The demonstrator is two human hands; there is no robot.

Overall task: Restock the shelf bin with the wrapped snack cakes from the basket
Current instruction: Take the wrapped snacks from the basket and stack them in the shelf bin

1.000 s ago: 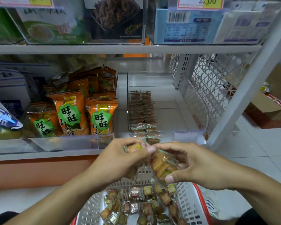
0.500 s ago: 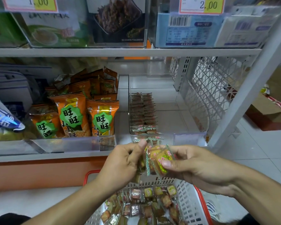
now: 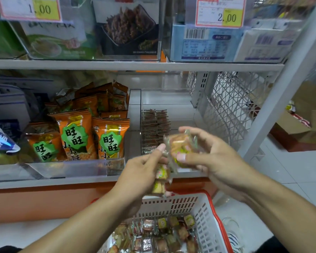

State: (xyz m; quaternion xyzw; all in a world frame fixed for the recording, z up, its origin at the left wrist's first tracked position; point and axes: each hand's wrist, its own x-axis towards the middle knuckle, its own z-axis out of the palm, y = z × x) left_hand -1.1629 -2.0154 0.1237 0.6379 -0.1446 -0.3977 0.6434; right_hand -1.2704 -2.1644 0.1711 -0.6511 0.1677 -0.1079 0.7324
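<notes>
Above the basket [image 3: 207, 214], right at the shelf's front edge, I am watching both hands rising toward the clear bin [image 3: 171, 99] — half a second ago they were working lower, level with the bin's front lip, and now the camera is sitting closer and the basket's red rim is showing in full. My right hand [image 3: 213, 154] is curling its thumb and fingers around a small stack of wrapped cakes [image 3: 179, 145], which it is now lifting up in front of the bin's open top. My left hand [image 3: 140, 172] is pinching 2 or so more cakes [image 3: 160, 181] between thumb and fingers, these hanging lower, just over the basket's far rim. The 2 bundles, pressed together a moment ago, are now coming apart — I am reading that as the sorting step ending and the placing step starting.

The bin is holding 1 neat double row of cakes [image 3: 154, 130] along its left side; its right half is looking bare, so that is likely where the right-hand stack is heading. Many cakes [image 3: 159, 236] are lying loose in the basket, so the restock is far from finished. Orange snack bags [image 3: 91, 132] are filling the neighbouring bin.
</notes>
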